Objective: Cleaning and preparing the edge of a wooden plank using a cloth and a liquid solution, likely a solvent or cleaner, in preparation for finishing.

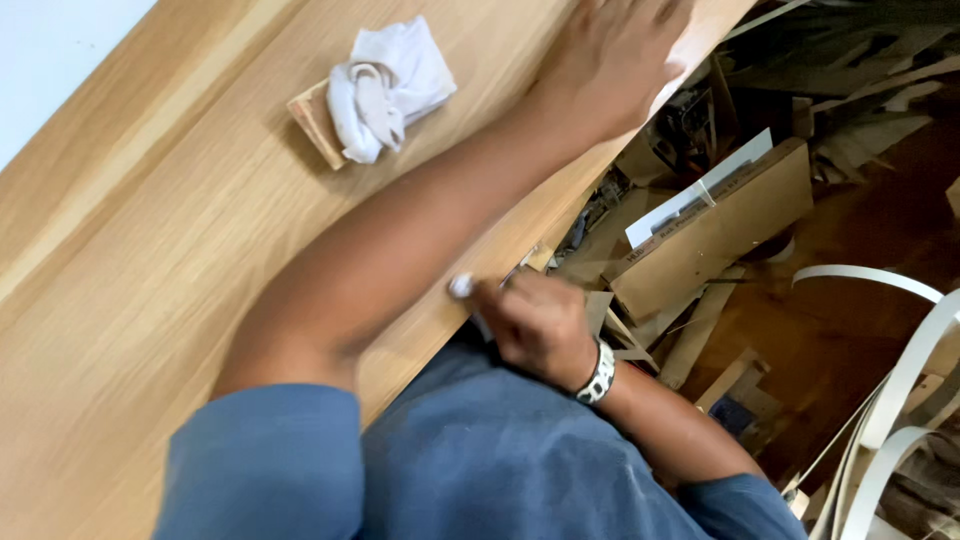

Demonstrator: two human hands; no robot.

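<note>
A large light wooden panel [150, 250] fills the left of the head view. My left hand [610, 60] lies flat on the panel's far edge, arm stretched across the board. My right hand [535, 320], with a white bracelet on the wrist, is closed around a small tool [462, 287] with a whitish end, held against the panel's near edge. A white crumpled cloth [388, 85] rests on a small wooden block [315, 122] on top of the panel, apart from both hands.
Beyond the panel's edge the floor is cluttered with wood offcuts and a brown board [720, 235] with a white sheet on it. White edge-banding strips [900, 380] curl at the right. My blue shirt [480, 460] fills the bottom.
</note>
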